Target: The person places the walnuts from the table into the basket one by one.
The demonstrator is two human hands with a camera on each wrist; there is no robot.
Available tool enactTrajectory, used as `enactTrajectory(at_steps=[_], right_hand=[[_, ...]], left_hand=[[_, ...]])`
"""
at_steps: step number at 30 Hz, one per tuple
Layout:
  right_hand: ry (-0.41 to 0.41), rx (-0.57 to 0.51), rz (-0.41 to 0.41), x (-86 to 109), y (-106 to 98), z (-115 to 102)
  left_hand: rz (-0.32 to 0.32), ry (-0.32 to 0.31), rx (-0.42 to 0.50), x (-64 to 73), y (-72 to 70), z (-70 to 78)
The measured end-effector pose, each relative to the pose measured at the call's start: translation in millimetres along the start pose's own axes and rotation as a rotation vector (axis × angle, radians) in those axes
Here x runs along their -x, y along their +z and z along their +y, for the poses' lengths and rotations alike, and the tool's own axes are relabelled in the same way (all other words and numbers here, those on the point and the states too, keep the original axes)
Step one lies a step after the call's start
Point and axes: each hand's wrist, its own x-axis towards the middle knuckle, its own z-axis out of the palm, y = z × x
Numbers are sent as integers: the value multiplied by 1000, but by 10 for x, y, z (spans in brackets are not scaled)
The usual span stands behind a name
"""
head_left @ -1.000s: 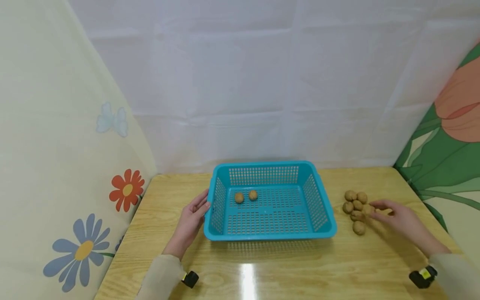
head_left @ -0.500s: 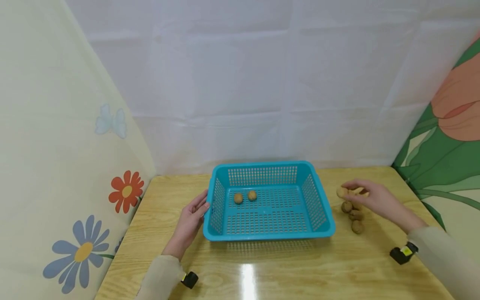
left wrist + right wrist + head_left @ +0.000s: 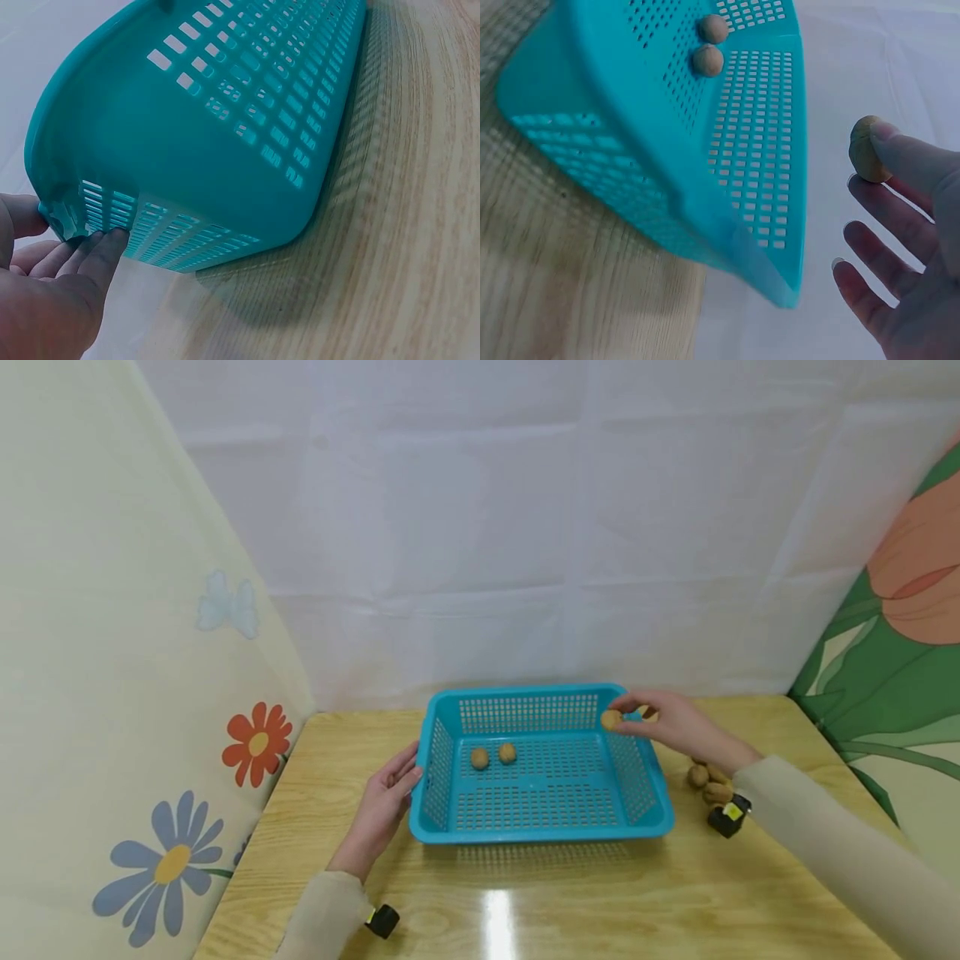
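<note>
A blue plastic basket [image 3: 540, 836] with perforated walls stands on the wooden table; two walnuts [image 3: 507, 752] lie on its floor, left of centre. My left hand [image 3: 381, 810] holds the basket's left end, thumb at the rim and fingers [image 3: 97, 259] against the outer wall. Between thumb and fingertips, my right hand [image 3: 678, 725] pinches another walnut [image 3: 867, 150]. In the head view that walnut overlaps the basket's far right corner, and the right wrist view shows the other fingers spread loosely.
Several more walnuts [image 3: 697, 776] lie right of the basket, partly hidden behind the right forearm and its wrist camera [image 3: 729, 816]. A white sheet [image 3: 480, 543] hangs behind the table, with flower-printed cloth [image 3: 172, 864] at both sides.
My right hand has picked a walnut from the group on the right and carried it left, up to the basket's right end. The left hand and basket have stayed put.
</note>
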Motion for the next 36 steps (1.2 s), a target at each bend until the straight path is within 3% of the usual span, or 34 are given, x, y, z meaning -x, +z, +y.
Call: enactTrajectory(at_steps=[17,23,29,36], right_hand=[[-64,-31,-76,-816,505,-203],[-18,7,-187,-1031,763,-214],[18,48,-298,-1155,1050,-96],[25,72,-332,-1171,1230,-72]], left_hand=[[8,-4,6,-22,-14,10],[5,-4,8,-26,-22,18],[-9,7,8,-2,-11,-2],[3,-2,14,2,1,-13]])
